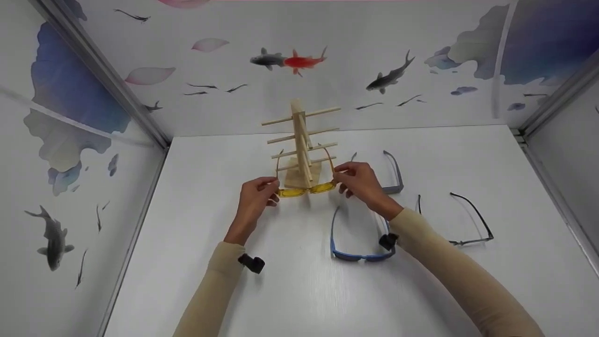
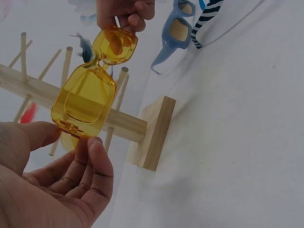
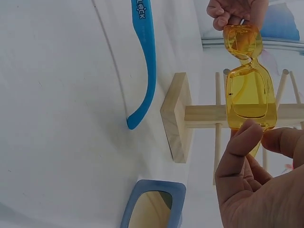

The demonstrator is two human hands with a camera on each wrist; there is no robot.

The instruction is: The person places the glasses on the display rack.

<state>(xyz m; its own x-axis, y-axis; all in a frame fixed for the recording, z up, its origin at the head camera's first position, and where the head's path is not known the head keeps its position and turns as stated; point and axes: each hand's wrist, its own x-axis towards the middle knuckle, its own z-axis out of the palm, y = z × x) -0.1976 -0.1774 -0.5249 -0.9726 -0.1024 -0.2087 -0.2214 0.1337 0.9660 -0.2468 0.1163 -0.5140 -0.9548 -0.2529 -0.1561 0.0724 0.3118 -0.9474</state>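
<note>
through the head camera i see my left hand [image 1: 253, 200] pinching one hinge end of the yellow glasses [image 1: 294, 192] between thumb and fingers, and my right hand [image 1: 362, 181] pinching the other end. the glasses are in front of the wooden rack [image 1: 298, 122], arms straddling its post; i can't tell whether they touch its pegs. blue glasses [image 1: 361, 258] lie on the white table [image 1: 290, 295], partly hidden by my right wrist.
</note>
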